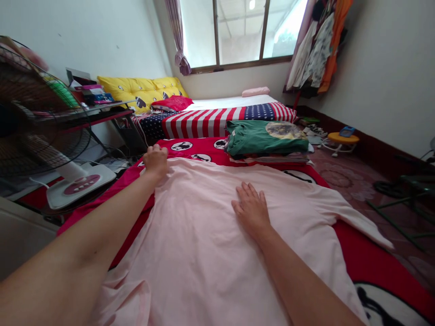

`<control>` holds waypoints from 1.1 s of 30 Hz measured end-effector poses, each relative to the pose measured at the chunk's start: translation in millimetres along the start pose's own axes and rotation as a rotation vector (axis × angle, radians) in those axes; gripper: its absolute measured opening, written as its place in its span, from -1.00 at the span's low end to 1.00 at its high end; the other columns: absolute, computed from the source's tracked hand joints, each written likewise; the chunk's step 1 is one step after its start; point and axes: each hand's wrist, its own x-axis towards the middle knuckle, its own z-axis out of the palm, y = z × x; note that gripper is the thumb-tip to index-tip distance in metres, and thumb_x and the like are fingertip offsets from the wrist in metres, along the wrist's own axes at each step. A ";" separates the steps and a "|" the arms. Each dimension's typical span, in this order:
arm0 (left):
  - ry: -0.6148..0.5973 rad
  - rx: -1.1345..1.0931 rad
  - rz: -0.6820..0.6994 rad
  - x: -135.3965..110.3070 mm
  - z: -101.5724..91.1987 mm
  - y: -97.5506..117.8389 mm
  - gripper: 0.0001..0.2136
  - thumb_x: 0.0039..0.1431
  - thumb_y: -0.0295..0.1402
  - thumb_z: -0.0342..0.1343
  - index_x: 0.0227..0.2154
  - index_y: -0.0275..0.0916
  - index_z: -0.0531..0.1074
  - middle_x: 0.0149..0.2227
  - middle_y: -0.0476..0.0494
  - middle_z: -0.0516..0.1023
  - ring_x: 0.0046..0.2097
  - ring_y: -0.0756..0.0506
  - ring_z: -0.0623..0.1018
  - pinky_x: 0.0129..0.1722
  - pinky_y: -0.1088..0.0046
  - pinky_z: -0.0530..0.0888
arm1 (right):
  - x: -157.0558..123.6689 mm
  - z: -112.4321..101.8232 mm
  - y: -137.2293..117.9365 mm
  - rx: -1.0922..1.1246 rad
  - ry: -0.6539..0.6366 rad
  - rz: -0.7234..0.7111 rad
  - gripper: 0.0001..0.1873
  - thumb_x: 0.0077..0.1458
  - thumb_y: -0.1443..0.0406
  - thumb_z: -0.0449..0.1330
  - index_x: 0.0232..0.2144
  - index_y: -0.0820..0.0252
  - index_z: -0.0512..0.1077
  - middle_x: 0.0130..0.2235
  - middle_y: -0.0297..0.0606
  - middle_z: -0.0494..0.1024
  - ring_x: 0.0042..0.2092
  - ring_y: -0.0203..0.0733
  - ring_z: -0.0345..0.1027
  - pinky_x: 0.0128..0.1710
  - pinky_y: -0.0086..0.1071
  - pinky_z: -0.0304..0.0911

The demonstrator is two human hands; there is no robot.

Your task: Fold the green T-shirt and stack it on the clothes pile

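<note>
Two hands on a pale pink shirt [204,235] spread flat over a red blanket [367,258].
The left hand [155,160] pinches the shirt's far left corner; the right hand [251,209] lies open, palm down, at its centre. Beyond the shirt sits a folded green garment [265,138].

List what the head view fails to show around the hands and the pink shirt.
- Left hand: fingertips curled over the pink shirt edge, so the grip is unclear.
- Shirt's near hem: cut off by the bottom edge.
- Clothes under the green shirt: covered by it.
- Fan: cut by the left edge.
</note>
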 end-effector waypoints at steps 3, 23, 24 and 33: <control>0.033 -0.190 0.166 -18.2 -4.2 46.2 -0.73 0.15 -0.49 -0.01 -0.14 -0.24 0.52 -0.06 -0.26 0.46 0.01 -0.24 0.42 -0.02 0.27 0.37 | 0.0 -0.4 -0.3 -0.005 0.004 0.003 -0.47 0.21 0.24 -0.02 0.21 0.19 0.23 0.34 -0.23 0.07 0.35 -0.11 -0.16 0.30 0.03 -0.28; -0.234 -0.463 0.379 -124.9 29.9 133.2 -0.27 0.16 0.16 -0.10 0.26 -0.25 0.16 0.35 -0.31 0.02 0.36 -0.30 0.02 0.31 0.04 -0.02 | 3.7 1.0 12.2 0.174 0.065 0.013 -0.42 0.19 0.20 0.04 0.23 0.24 0.19 0.30 -0.12 0.16 0.33 -0.10 -0.05 0.30 0.00 -0.23; -0.244 -0.464 0.380 -125.4 30.5 133.7 -0.25 0.16 0.17 -0.12 0.27 -0.26 0.14 0.36 -0.31 -0.01 0.37 -0.30 -0.01 0.31 0.02 -0.04 | 4.4 0.7 15.4 0.236 0.089 0.026 -0.41 0.19 0.19 0.04 0.23 0.26 0.18 0.28 -0.10 0.19 0.31 -0.10 0.00 0.30 -0.03 -0.18; -0.256 -0.494 0.368 -126.6 31.3 136.6 -0.20 0.14 0.19 -0.14 0.29 -0.31 0.12 0.37 -0.32 -0.05 0.38 -0.30 -0.08 0.32 -0.01 -0.07 | 49.6 -29.4 23.0 0.238 0.025 -0.065 -0.55 0.15 0.24 0.09 0.06 0.31 0.40 0.08 -0.06 0.47 0.12 -0.05 0.33 0.15 -0.23 0.17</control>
